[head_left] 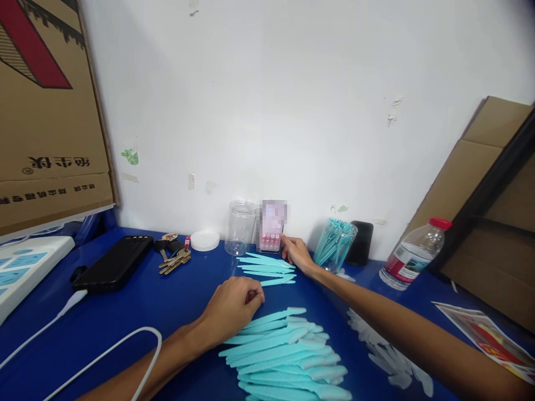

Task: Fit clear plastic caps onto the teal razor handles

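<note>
My right hand reaches to the smartphone leaning upright against the wall. Its index finger is stretched out to the lower right edge of the lit screen; the other fingers bend loosely. My left hand rests on the table with its fingers curled in, and whatever may be inside is hidden. It lies between a small row of teal razor-like sticks and a larger pile of teal sticks. A clear jar stands left of the phone. Another jar, filled with teal sticks, stands to the right.
On the left are a power strip, a black power bank with a white cable, keys and a white lid. Rightward are clear plastic pieces, a black phone-like object, a water bottle and cardboard.
</note>
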Demonstrator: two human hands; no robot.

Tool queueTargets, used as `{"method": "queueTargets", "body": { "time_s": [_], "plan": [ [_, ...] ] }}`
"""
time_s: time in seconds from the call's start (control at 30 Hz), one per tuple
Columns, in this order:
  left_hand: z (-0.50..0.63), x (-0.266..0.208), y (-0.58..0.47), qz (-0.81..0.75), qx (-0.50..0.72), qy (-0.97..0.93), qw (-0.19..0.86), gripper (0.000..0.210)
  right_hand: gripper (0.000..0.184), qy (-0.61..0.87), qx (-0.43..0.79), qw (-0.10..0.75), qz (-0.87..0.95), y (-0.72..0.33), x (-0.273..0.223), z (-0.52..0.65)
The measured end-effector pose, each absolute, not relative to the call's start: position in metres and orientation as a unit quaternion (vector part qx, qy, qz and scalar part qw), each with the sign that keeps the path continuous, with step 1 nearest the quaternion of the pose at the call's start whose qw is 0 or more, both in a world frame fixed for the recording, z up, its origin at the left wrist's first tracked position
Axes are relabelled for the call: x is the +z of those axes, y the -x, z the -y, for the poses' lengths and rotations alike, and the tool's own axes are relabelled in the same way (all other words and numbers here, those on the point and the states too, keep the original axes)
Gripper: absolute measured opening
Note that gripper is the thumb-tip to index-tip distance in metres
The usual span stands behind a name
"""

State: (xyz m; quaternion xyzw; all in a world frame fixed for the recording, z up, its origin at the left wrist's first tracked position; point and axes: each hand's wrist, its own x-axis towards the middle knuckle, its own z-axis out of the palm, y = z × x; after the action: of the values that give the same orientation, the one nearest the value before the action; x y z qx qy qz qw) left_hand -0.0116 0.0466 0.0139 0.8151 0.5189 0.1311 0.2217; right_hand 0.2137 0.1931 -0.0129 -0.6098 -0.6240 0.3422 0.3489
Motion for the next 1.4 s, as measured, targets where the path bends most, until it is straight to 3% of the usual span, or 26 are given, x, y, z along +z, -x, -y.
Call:
{"method": "queueTargets", "body": {
  "time_s": [0.23,0.6,0.77,0.9,1.23,1.4],
  "plan": [
    [-0.049,0.013,0.014,-0.519,0.152,-0.812,0.221,0.029,0.035,0.619,0.269,0.336,0.657,-0.213,0.000,-0.189],
    [-0.058,0.007,0.026,-0.524,0.223,-0.815,0.104,0.029,0.028,0.559,-0.025,0.299,0.773,-0.261,0.060,-0.077],
    [-0.065,0.005,0.030,-0.510,0.179,-0.838,0.076,0.024,0.038,0.578,-0.077,0.304,0.754,-0.314,0.068,-0.051],
    [-0.070,-0.001,0.031,-0.524,0.176,-0.831,0.064,0.014,0.037,0.615,-0.104,0.299,0.722,-0.344,0.068,-0.044],
    [-0.085,-0.012,0.040,-0.533,0.208,-0.815,0.087,0.042,0.020,0.688,-0.074,0.107,0.714,-0.354,0.066,-0.050],
    [-0.083,-0.009,0.039,-0.541,0.215,-0.807,0.099,0.049,0.028,0.705,-0.049,0.029,0.707,-0.349,0.054,-0.052]
  ]
}}
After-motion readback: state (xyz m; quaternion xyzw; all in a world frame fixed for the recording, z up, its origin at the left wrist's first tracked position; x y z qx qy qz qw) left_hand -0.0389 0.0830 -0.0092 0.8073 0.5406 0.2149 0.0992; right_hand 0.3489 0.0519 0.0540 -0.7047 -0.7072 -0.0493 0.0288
